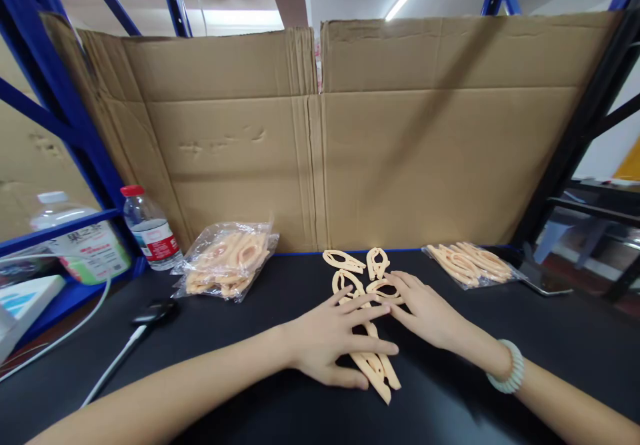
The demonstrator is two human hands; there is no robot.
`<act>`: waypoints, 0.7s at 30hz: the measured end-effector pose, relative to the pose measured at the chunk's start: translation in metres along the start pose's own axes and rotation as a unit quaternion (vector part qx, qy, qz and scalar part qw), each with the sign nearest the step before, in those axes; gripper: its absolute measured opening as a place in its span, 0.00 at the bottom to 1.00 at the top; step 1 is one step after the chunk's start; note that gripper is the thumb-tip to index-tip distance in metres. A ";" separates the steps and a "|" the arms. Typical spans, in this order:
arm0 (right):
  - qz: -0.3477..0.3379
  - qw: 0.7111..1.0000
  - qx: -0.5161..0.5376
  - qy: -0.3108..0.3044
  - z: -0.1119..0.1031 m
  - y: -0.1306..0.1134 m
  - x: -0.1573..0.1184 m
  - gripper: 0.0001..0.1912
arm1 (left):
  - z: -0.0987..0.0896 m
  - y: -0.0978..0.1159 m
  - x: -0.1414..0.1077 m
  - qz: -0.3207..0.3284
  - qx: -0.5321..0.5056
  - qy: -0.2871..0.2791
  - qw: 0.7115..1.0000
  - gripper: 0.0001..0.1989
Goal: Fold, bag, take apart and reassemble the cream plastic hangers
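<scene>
Several peach-coloured, clip-like pieces with oval openings lie in a loose group on the black table (280, 398). My left hand (345, 335) is spread over the near ones, fingers apart and palm down, hiding much of them. From under it the tapered ends of a long piece (377, 372) stick out toward me. My right hand (425, 305) rests with extended fingers against a looped piece (383, 284), and neither hand is closed round anything. Just beyond the fingertips lie a flat looped piece (345, 260) and a smaller upright-oval one (377, 263).
Clear bags of similar pieces lie at left (227, 262) and right (467, 263). A water bottle (153, 228) stands at the back left, near a black device with a white cable (155, 312). A phone (545, 278) lies at right. Cardboard (450, 152) walls the back.
</scene>
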State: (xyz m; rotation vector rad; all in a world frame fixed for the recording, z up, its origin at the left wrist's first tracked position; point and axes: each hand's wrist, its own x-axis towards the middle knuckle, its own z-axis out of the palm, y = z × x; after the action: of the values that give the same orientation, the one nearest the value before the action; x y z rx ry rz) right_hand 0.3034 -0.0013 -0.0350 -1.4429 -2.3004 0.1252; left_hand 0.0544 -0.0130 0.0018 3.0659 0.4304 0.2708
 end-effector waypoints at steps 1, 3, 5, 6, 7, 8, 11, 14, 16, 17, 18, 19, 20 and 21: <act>-0.013 1.000 0.014 0.011 -0.001 0.004 0.002 0.23 | 0.007 -0.005 0.007 0.004 -0.004 0.005 1.000 0.28; -0.028 0.998 0.033 0.039 -0.002 0.013 0.007 0.20 | 0.016 -0.020 0.019 -0.015 -0.014 0.019 1.000 0.25; -0.030 0.997 0.037 0.066 -0.002 0.025 0.012 0.19 | 0.020 -0.037 0.028 -0.046 -0.016 0.044 0.998 0.25; -0.029 0.996 0.034 0.077 -0.002 0.031 0.014 0.18 | 0.020 -0.046 0.032 -0.067 -0.008 0.059 0.996 0.25; -0.027 0.996 0.027 0.086 -0.002 0.037 0.016 0.17 | 0.021 -0.054 0.035 -0.089 0.005 0.070 0.994 0.24; -0.022 0.995 0.017 0.092 -0.001 0.042 0.017 0.17 | 0.022 -0.062 0.037 -0.110 0.019 0.076 0.991 0.23; 0.004 0.997 -0.012 0.082 0.000 0.051 0.018 0.18 | 0.028 -0.085 0.042 -0.148 0.043 0.066 0.986 0.21; 0.028 0.997 -0.034 0.056 0.000 0.051 0.017 0.20 | 0.033 -0.098 0.044 -0.203 0.067 0.092 0.973 0.19; 0.036 0.997 -0.044 0.047 0.001 0.048 0.017 0.21 | 0.028 -0.092 0.042 -0.218 0.078 0.152 0.961 0.18; 0.035 0.997 -0.043 0.046 0.003 0.047 0.017 0.20 | 0.022 -0.084 0.040 -0.210 0.074 0.195 0.955 0.17; 0.031 0.998 -0.039 0.047 0.005 0.047 0.017 0.20 | 0.015 -0.072 0.036 -0.183 0.055 0.243 0.951 0.16; 0.027 0.998 -0.032 0.050 0.007 0.046 0.017 0.19 | 0.007 -0.058 0.031 -0.155 0.026 0.298 0.941 0.15; 0.021 0.998 -0.026 0.054 0.010 0.046 0.018 0.18 | -0.002 -0.043 0.025 -0.125 -0.002 0.349 0.929 0.14; 0.017 0.998 -0.021 0.058 0.012 0.046 0.018 0.18 | -0.009 -0.029 0.018 -0.107 -0.020 0.375 0.921 0.13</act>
State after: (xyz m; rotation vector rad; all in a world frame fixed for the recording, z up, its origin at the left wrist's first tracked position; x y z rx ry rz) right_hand 0.3301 0.0376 -0.0539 -1.4692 -2.1979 0.0028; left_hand 0.0622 0.0203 0.0122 2.7148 0.7497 1.4225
